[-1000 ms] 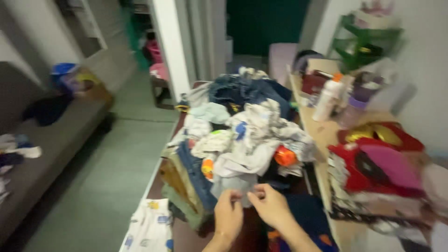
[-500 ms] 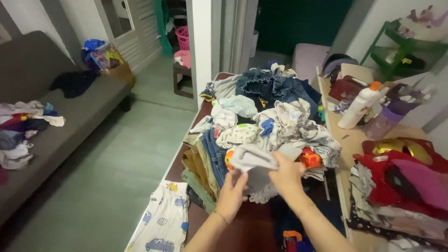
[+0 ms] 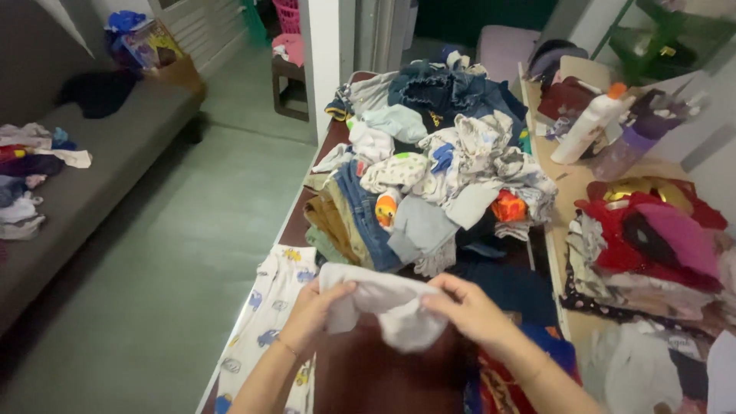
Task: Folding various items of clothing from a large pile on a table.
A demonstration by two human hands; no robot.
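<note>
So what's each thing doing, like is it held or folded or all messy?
White cloth: bunched, held in both hands.
Left hand: gripping the cloth.
Right hand: gripping the cloth.
Clothes pile: jumbled, unfolded.
White bottle: capped, leaning.
Patterned garment: lying flat.

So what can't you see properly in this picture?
- Head view: the small white garment is bunched between the left hand and right hand, so its kind stays unclear.
- The clothes pile buries its lower layers.
- The patterned cloth is cut off by the bottom edge.
</note>
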